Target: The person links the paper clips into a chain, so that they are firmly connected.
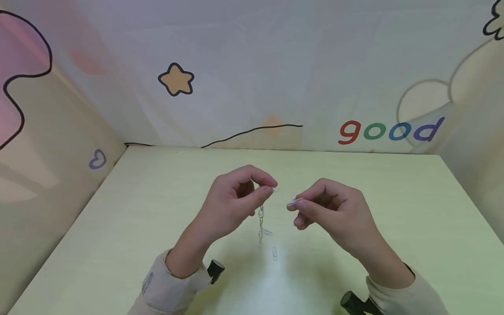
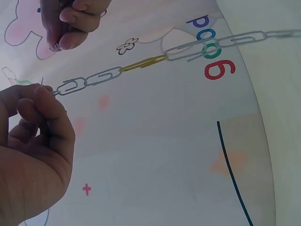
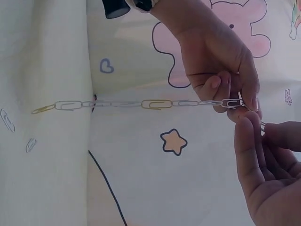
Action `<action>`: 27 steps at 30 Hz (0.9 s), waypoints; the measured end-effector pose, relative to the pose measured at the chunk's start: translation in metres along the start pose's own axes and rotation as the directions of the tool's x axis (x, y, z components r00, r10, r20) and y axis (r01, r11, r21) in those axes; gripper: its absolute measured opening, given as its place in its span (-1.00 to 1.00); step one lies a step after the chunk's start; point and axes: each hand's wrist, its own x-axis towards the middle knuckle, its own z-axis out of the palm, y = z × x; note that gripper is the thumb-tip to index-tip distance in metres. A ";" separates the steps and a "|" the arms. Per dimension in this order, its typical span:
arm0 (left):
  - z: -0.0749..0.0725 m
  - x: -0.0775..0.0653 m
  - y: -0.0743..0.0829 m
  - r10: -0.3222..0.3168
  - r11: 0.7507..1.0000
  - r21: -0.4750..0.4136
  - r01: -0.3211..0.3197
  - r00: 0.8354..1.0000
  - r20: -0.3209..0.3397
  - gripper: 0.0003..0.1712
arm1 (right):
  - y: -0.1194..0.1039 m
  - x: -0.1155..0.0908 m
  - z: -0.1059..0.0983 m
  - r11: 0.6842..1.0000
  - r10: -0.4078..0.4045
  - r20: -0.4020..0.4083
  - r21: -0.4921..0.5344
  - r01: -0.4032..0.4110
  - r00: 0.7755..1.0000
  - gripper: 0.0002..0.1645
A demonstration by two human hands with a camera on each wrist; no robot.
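Observation:
My left hand (image 1: 232, 201) pinches the top end of a paper clip chain (image 1: 260, 222) between thumb and index finger. The chain hangs straight down from those fingertips; most links are silvery, with yellow ones among them, clearest in the right wrist view, where the chain (image 3: 157, 104) runs sideways. A little to the right, my right hand (image 1: 340, 216) pinches a single paper clip (image 1: 295, 201) between thumb and index finger. The two hands are close but apart in the head view. The right fingertips partly cover that clip.
Two loose paper clips lie on the pale tabletop under the hands: one nearer (image 1: 274, 253), one beside the chain's lower end (image 1: 267, 232). A printed backdrop (image 1: 252, 78) with a star and the word "good" stands behind the table. Dark wrist-camera mounts (image 1: 215, 270) show at both sleeves.

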 end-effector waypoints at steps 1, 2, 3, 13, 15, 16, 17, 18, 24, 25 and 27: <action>0.001 -0.001 0.000 -0.003 1.000 -0.007 0.003 1.000 0.003 -0.88 | 0.000 -0.001 0.001 1.000 -0.018 0.003 -0.007 0.018 1.000 -0.94; 0.002 -0.002 0.000 -0.006 1.000 -0.014 0.007 1.000 0.008 -0.88 | 0.000 -0.003 0.002 0.999 -0.037 0.004 -0.016 0.037 0.999 -0.95; 0.003 -0.003 0.000 -0.009 1.000 -0.021 0.009 1.000 0.012 -0.88 | 0.000 -0.004 0.003 0.998 -0.054 0.005 -0.023 0.054 0.999 -0.96; 0.011 -0.001 0.000 -0.009 0.997 -0.071 0.012 0.999 0.043 -0.86 | -0.004 -0.003 0.006 0.991 -0.133 -0.041 -0.027 0.132 0.990 -0.93; 0.013 0.000 0.001 -0.010 0.996 -0.082 0.014 0.999 0.049 -0.85 | -0.004 -0.003 0.007 0.991 -0.133 -0.045 -0.014 0.133 0.990 -0.93; 0.014 0.000 0.001 -0.010 0.996 -0.084 0.014 0.999 0.050 -0.86 | -0.004 -0.003 0.007 0.991 -0.136 -0.045 -0.011 0.136 0.990 -0.92; 0.014 0.000 0.001 -0.006 0.996 -0.086 0.011 0.999 0.050 -0.86 | -0.005 -0.003 0.008 0.990 -0.143 -0.046 -0.008 0.143 0.989 -0.90; 0.014 0.000 0.002 -0.002 0.996 -0.089 0.006 0.999 0.050 -0.86 | -0.005 -0.003 0.008 0.989 -0.150 -0.046 -0.004 0.150 0.988 -0.89; 0.015 0.001 0.002 0.015 0.994 -0.113 -0.008 0.998 0.056 -0.89 | -0.003 -0.003 0.009 0.985 -0.174 -0.029 0.014 0.174 0.984 -0.86; 0.015 0.001 0.002 0.013 0.993 -0.114 -0.007 0.998 0.058 -0.90 | -0.003 -0.003 0.009 0.985 -0.173 -0.026 0.013 0.173 0.985 -0.87; 0.015 0.000 0.002 0.009 0.994 -0.112 -0.002 0.998 0.062 -0.91 | -0.002 -0.003 0.010 0.986 -0.167 -0.024 0.002 0.167 0.986 -0.87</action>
